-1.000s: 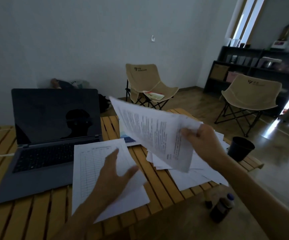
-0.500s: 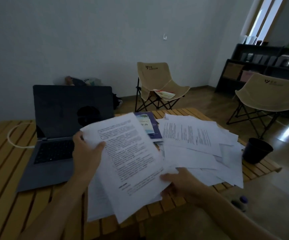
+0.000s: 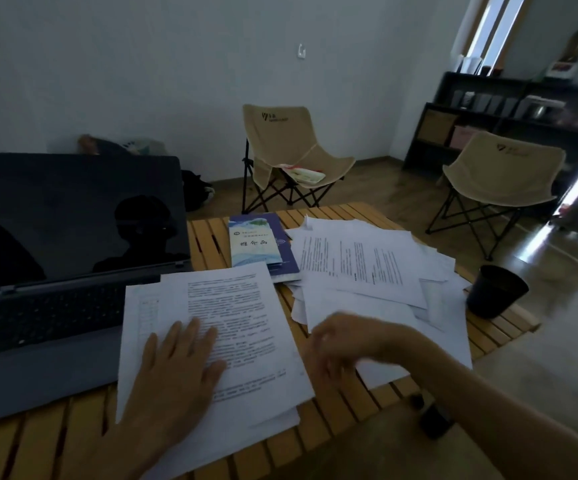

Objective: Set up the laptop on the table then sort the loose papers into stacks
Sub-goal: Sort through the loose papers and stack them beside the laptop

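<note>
Laptop: open on the slatted table at the 9 o'clock side, lid upright, screen dark. It stands apart from the loose sheets, which suits a set-up that appears complete.

Stack: a small pile of printed sheets lies just right of the laptop, its left edge overlapping the laptop's front corner. Edges are not squared; lower sheets show past the top one.

Left hand: flat on the stack, fingers straight and slightly spread, gripping nothing. Judged to be pinning the sheets so they do not slide.

Booklet: at 12 o'clock from the stack, lying flat, its right edge tucked under loose papers.

Right hand: blurred, low over the table between the stack and the loose papers. Fingers look curled; whether they hold a sheet cannot be told.

Loose papers: an unsorted heap toward 2 o'clock, sheets overlapping at varied angles. Sorting judged early; most remain here.

Cup: dark, near the table's 3 o'clock edge, just beside the heap. Risk of a knock when sheets are drawn away.
</note>
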`<act>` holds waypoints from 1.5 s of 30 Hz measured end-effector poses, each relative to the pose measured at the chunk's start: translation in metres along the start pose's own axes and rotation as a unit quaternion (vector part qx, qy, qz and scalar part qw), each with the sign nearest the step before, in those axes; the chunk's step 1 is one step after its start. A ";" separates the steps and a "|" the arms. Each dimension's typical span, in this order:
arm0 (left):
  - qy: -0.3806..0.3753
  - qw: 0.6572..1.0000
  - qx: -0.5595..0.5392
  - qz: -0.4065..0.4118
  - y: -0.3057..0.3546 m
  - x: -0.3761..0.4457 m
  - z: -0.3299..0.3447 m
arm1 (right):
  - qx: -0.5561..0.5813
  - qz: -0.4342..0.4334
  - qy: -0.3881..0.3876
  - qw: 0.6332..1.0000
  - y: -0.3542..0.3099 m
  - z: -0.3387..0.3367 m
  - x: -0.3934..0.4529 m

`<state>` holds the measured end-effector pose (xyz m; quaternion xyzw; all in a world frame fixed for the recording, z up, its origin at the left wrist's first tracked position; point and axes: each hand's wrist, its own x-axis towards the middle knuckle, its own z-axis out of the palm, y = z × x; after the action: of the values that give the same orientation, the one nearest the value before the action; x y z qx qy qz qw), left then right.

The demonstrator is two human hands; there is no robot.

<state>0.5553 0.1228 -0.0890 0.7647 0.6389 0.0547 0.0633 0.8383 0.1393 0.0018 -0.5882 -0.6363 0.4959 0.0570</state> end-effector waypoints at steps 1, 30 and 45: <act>0.006 1.000 0.004 -0.006 0.000 0.001 0.002 | -0.038 -0.004 0.140 0.989 0.011 -0.017 0.014; -0.020 0.830 -0.557 0.024 0.079 -0.030 -0.053 | -0.307 -0.026 0.416 0.855 -0.044 0.067 -0.061; 0.116 0.877 -0.458 -0.086 0.029 -0.004 -0.050 | -0.012 -0.103 0.408 0.907 0.005 0.081 -0.006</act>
<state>0.5743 0.1149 -0.0349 0.5804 0.6084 0.4242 0.3361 0.7908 0.0880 -0.0393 -0.6707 -0.6207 0.1965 0.3554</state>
